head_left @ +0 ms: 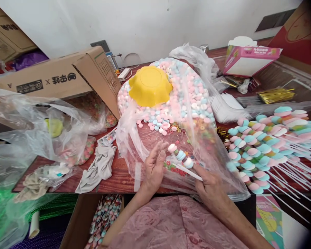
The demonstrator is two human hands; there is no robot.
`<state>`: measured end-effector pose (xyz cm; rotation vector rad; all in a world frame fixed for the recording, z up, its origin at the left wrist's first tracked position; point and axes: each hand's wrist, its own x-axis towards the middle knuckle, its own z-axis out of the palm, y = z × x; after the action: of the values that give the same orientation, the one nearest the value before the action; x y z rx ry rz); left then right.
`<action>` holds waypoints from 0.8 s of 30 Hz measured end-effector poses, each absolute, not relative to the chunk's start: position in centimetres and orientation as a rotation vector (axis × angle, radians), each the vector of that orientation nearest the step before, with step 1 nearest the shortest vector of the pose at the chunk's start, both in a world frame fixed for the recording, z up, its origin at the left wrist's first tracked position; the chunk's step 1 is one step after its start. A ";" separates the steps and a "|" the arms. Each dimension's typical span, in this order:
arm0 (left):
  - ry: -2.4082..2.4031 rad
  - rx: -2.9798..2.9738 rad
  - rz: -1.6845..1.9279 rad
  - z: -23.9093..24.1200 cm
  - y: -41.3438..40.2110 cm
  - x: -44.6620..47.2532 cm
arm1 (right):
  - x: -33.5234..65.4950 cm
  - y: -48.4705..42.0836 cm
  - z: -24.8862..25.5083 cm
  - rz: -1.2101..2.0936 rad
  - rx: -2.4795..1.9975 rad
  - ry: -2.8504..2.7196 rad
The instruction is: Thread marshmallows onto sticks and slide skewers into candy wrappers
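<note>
Reaching over the near edge of the worktop [114, 180], both forearms slant inward. The left hand [155, 166] is raised with its palm turned inward, its fingers nearly straight and close together, the thumb a little apart; whether they touch the marshmallow skewer [180, 155] cannot be told. That skewer lies between the hands, tilted, its upper end just beside the left fingertips. The right hand [209, 185] has its fingers clamped on a white stick [189, 172], some hidden from view. Bare room shows on the clear plastic [151, 138] beyond the left hand, bounded at the far side by loose marshmallows [197, 91]. Stacked skewers [261, 145] crowd the right side; a grey cloth [97, 169] lies left.
</note>
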<state>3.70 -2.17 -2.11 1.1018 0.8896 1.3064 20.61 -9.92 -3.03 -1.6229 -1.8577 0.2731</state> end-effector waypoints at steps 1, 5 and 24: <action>0.896 1.093 1.281 -1.9 -1.7 3.6 | 20.7 -10.0 -3.3 0.229 -1.634 -1.889; 0.963 1.096 1.086 -2.1 -0.9 3.9 | 20.8 -10.2 -3.8 0.067 -1.608 -1.919; 0.759 0.528 1.108 0.1 -1.8 7.8 | 19.4 -9.6 -2.5 0.168 -1.513 -1.978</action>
<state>7.83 -1.85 0.13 0.5281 0.7586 1.1082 19.43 -9.57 -2.51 -1.5125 -1.9776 0.1679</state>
